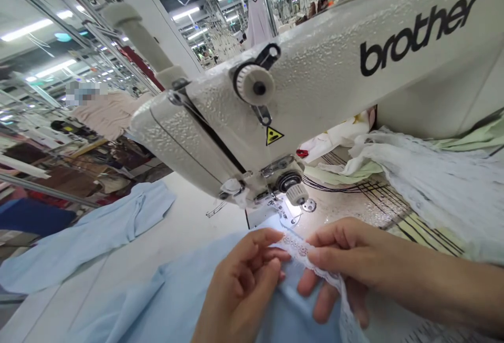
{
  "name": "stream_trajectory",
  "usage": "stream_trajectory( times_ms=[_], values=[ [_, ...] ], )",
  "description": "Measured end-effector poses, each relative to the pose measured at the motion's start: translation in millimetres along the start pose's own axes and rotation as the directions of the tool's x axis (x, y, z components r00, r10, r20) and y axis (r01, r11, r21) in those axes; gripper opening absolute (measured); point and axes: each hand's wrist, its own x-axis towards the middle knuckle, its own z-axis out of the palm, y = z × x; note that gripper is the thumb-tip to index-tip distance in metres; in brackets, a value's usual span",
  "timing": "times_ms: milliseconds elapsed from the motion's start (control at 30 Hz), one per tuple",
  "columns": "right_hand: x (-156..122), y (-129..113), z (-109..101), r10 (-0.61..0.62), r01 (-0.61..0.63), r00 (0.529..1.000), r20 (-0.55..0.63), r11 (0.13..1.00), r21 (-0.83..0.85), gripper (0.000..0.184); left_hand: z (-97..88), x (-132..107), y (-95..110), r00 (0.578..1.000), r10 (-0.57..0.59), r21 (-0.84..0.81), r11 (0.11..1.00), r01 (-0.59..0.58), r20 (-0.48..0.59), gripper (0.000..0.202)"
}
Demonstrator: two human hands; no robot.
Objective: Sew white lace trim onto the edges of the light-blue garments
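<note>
A strip of white lace trim [297,247] runs along the edge of light blue fabric [185,280] just in front of the sewing machine's needle area [285,211]. My right hand [346,259] pinches the lace between thumb and forefinger, and the loose end hangs down past its fingers. On the other side, my left hand [252,280] is curled close, its forefinger on the lace near the presser foot. Whether the left fingers also grip the fabric beneath is hidden.
The white machine head [236,117] spans the view above my hands. Another light blue piece [106,222] lies on the table at left. A heap of white lace [429,169] and pale green cloth [425,227] lies at right. Behind at left is a person in a pink top [114,112].
</note>
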Motion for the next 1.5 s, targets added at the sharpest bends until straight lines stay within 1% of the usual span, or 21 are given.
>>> stream_trajectory(
  times_ms=[133, 200, 300, 400, 467, 533, 567, 600, 633, 667, 700, 733, 767, 833, 900, 1033, 1133, 1200, 1333, 1433, 1500],
  values=[
    [-3, -2, 0, 0.005, -0.005, 1.0, 0.02, 0.999, 0.04, 0.028, 4.5, 1, -6, 0.989, 0.137, 0.162, 0.979, -0.127, -0.05, 0.026],
    [-4, -1, 0, -0.017, 0.013, 0.999, 0.051, 0.997, 0.075, 0.026, 7.4, 2, -7, 0.96, 0.264, 0.324, 0.92, -0.219, -0.099, 0.03],
    [-4, 0, 1, -0.047, 0.032, 0.993, 0.106, 0.99, 0.139, 0.022, 10.1, 1, -8, 0.858, 0.501, 0.56, 0.747, -0.36, -0.117, 0.03],
    [-3, -2, 4, -0.024, 0.005, 0.993, 0.119, 0.987, 0.16, 0.021, 9.2, -1, -13, 0.755, 0.656, 0.636, 0.587, -0.501, -0.011, 0.023],
    [-4, -3, 4, 0.035, -0.045, 0.992, 0.119, 0.996, 0.083, 0.023, 7.3, -2, -18, 0.719, 0.693, 0.616, 0.543, -0.571, 0.056, 0.024],
    [-6, -3, 1, -0.002, 0.014, 0.998, 0.068, 0.985, -0.172, 0.027, 5.4, -2, -21, 0.714, 0.699, 0.618, 0.55, -0.562, 0.027, 0.024],
    [-6, -2, -3, -0.091, 0.097, 0.995, 0.034, 0.927, -0.364, 0.029, 4.5, -1, -22, 0.718, 0.696, 0.632, 0.562, -0.533, -0.014, 0.023],
    [-6, -1, -7, -0.21, 0.178, 0.978, 0.008, 0.807, -0.563, 0.031, 3.6, 1, -23, 0.722, 0.69, 0.648, 0.575, -0.5, -0.055, 0.022],
    [-5, -1, -12, -0.342, 0.234, 0.94, 0.004, 0.635, -0.736, 0.033, 2.6, 3, -24, 0.725, 0.683, 0.659, 0.586, -0.471, -0.09, 0.02],
    [-4, 0, -17, -0.453, 0.245, 0.891, 0.019, 0.444, -0.862, 0.032, 1.4, 5, -24, 0.723, 0.682, 0.664, 0.593, -0.455, -0.114, 0.019],
    [-1, 0, -22, -0.521, 0.216, 0.853, 0.041, 0.281, -0.935, 0.03, -0.2, 7, -25, 0.714, 0.689, 0.665, 0.592, -0.456, -0.125, 0.017],
    [2, -1, -26, -0.551, 0.175, 0.832, 0.061, 0.157, -0.972, 0.028, -2.1, 9, -26, 0.697, 0.708, 0.667, 0.575, -0.475, -0.115, 0.016],
    [6, -2, -29, -0.566, 0.139, 0.821, 0.078, 0.066, -0.988, 0.025, -4.3, 11, -27, 0.673, 0.734, 0.672, 0.542, -0.504, -0.088, 0.015],
    [14, -4, -31, -0.563, 0.123, 0.816, 0.131, -0.052, -0.991, 0.018, -9.2, 15, -30, 0.632, 0.775, 0.691, 0.461, -0.557, -0.008, 0.015],
    [20, -5, -31, -0.563, 0.148, 0.805, 0.19, -0.121, -0.982, 0.012, -13.9, 17, -32, 0.62, 0.783, 0.709, 0.403, -0.578, 0.061, 0.016],
    [24, 2, -29, -0.588, 0.202, 0.746, 0.313, -0.248, -0.947, 0.011, -19.6, 18, -32, 0.65, 0.751, 0.718, 0.387, -0.579, 0.12, 0.016],
    [23, 8, -29, -0.583, 0.213, 0.721, 0.375, -0.328, -0.92, 0.021, -20.8, 19, -31, 0.659, 0.732, 0.703, 0.376, -0.603, 0.173, 0.015],
    [23, 12, -29, -0.6, 0.193, 0.709, 0.371, -0.341, -0.92, 0.027, -21.0, 19, -30, 0.659, 0.727, 0.695, 0.373, -0.615, 0.194, 0.016],
    [23, 15, -28, -0.636, 0.147, 0.687, 0.352, -0.353, -0.924, 0.03, -22.7, 17, -31, 0.673, 0.711, 0.693, 0.38, -0.612, 0.205, 0.017],
    [21, 13, -26, -0.638, 0.13, 0.68, 0.362, -0.381, -0.915, 0.028, -26.2, 16, -33, 0.66, 0.715, 0.686, 0.361, -0.632, 0.231, 0.018],
    [19, 10, -24, -0.631, 0.133, 0.681, 0.371, -0.392, -0.91, 0.025, -29.6, 16, -35, 0.632, 0.726, 0.682, 0.318, -0.658, 0.271, 0.02]
  ],
)
